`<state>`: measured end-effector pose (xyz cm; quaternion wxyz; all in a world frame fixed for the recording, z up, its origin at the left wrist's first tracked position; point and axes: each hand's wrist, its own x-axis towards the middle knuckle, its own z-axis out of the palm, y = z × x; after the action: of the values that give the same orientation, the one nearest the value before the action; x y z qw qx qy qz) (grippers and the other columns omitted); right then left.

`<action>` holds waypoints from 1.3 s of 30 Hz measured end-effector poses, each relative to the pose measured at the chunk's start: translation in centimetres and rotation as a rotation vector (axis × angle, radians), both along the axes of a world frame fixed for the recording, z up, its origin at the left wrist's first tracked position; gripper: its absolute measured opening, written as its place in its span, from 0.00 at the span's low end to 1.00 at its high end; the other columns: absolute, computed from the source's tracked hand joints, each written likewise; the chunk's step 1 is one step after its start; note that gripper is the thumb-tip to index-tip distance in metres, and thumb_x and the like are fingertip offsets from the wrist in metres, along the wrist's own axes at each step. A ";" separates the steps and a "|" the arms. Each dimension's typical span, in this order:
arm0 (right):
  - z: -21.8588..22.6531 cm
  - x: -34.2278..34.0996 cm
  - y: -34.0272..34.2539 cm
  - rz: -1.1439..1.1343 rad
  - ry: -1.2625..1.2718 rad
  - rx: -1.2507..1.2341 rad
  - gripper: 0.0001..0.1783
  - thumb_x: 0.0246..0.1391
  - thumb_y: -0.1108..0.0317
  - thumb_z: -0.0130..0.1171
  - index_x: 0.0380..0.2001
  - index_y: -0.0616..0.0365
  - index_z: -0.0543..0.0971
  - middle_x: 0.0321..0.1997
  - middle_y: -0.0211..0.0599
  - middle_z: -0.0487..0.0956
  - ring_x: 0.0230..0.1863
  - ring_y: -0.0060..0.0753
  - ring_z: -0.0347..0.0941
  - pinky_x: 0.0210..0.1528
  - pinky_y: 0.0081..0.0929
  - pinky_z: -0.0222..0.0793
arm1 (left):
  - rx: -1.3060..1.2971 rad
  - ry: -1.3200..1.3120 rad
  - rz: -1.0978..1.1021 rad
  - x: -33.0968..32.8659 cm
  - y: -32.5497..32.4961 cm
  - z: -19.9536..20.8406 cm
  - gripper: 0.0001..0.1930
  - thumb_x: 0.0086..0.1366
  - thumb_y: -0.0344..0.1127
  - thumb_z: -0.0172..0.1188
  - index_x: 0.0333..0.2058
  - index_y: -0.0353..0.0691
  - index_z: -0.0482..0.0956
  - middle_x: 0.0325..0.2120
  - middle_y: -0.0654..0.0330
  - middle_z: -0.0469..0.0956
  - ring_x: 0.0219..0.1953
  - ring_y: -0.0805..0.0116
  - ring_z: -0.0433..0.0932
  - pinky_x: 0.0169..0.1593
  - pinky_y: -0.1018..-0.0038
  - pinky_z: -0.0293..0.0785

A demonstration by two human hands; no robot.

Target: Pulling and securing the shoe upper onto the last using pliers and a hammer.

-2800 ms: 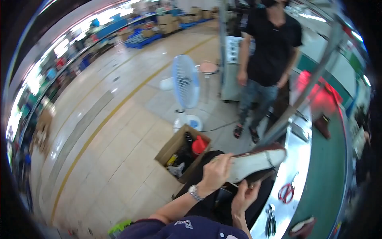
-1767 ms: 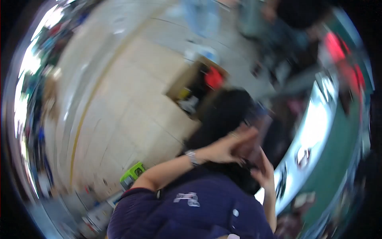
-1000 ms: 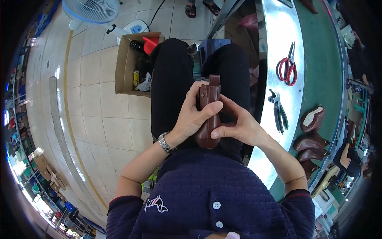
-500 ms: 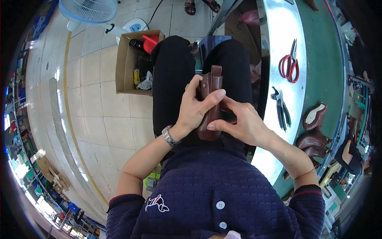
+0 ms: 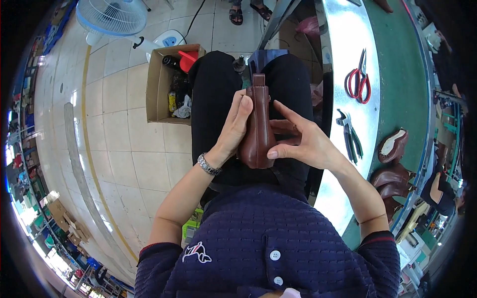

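A brown leather ankle boot [image 5: 256, 131] stands over my lap. Its rounded heel end is toward me, a seam runs down the back, and a short tab sticks up at the far end. My left hand [image 5: 232, 121] is closed around the boot's left side, thumb along the leather and fingers mostly hidden behind it. On the right side, my right hand [image 5: 305, 141] has its fingers spread apart. Its thumb tip touches the lower edge near the heel, and the forefinger reaches toward small metal fittings on the shaft. The boot's front and underside are hidden.
At my right, a metal-edged bench [image 5: 355, 129] with a green top [image 5: 395, 84] bears red-handled scissors [image 5: 358, 82], green-handled pincers [image 5: 350, 136] and brown leather shoe pieces [image 5: 392, 176]. On the left stand an open cardboard box [image 5: 158, 99] and a fan [image 5: 112, 17]. Someone's sandalled feet [image 5: 236, 15] are ahead.
The boot has turned so its back seam faces up, and its buttoned side has swung to the right. My left thumb moved off its front to the left side; my right fingers spread apart.
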<state>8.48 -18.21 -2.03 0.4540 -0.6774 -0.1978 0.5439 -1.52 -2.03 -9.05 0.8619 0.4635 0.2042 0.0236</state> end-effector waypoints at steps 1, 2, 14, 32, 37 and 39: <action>0.3 0.1 0.3 -0.002 0.001 0.000 0.65 0.39 0.51 0.76 0.70 0.60 0.45 0.60 0.58 0.70 0.61 0.47 0.70 0.62 0.43 0.68 | -0.008 0.013 0.002 -0.2 -0.2 -0.4 0.25 0.71 0.60 0.45 0.51 0.43 0.66 0.41 0.64 0.71 0.42 0.79 0.70 0.48 0.79 0.68; 0.7 0.3 0.6 0.058 -0.057 -0.013 0.64 0.40 0.52 0.76 0.70 0.61 0.45 0.58 0.58 0.72 0.59 0.47 0.71 0.62 0.42 0.68 | -0.017 0.026 0.004 -0.3 -0.3 -0.7 0.24 0.71 0.59 0.44 0.51 0.43 0.66 0.41 0.64 0.71 0.42 0.79 0.70 0.49 0.79 0.68; 1.8 -2.2 1.8 0.181 -0.289 -0.148 0.57 0.48 0.58 0.70 0.69 0.66 0.43 0.45 0.62 0.77 0.46 0.55 0.78 0.53 0.44 0.73 | 0.234 0.013 0.041 -1.0 -0.7 -1.9 0.22 0.73 0.53 0.44 0.51 0.42 0.71 0.38 0.64 0.74 0.38 0.78 0.71 0.44 0.79 0.69; -1.3 -6.0 -0.5 -0.137 -0.538 0.116 0.67 0.42 0.40 0.71 0.70 0.63 0.41 0.55 0.60 0.74 0.51 0.57 0.77 0.55 0.47 0.73 | -0.011 -0.105 -0.085 -1.2 0.4 -2.6 0.37 0.71 0.58 0.46 0.70 0.49 0.44 0.60 0.53 0.64 0.60 0.66 0.65 0.63 0.70 0.61; -0.8 -4.9 -1.0 -0.158 -0.345 0.169 0.66 0.41 0.44 0.73 0.70 0.63 0.44 0.59 0.60 0.71 0.58 0.54 0.72 0.57 0.46 0.72 | 0.042 -0.246 -0.109 -2.6 0.4 -2.0 0.49 0.64 0.62 0.55 0.71 0.51 0.35 0.63 0.51 0.60 0.64 0.61 0.61 0.65 0.65 0.59; -0.2 -3.6 -0.6 -0.180 -0.195 0.084 0.62 0.41 0.57 0.76 0.70 0.60 0.46 0.56 0.54 0.73 0.57 0.45 0.73 0.55 0.40 0.74 | 0.006 -0.160 -0.155 -2.5 0.5 -1.4 0.51 0.59 0.59 0.64 0.70 0.50 0.41 0.63 0.52 0.60 0.63 0.61 0.62 0.64 0.65 0.61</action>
<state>4.85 -18.85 -2.20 0.5075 -0.7225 -0.2019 0.4239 -4.03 -1.55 -10.42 0.8732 0.4773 0.0983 -0.0056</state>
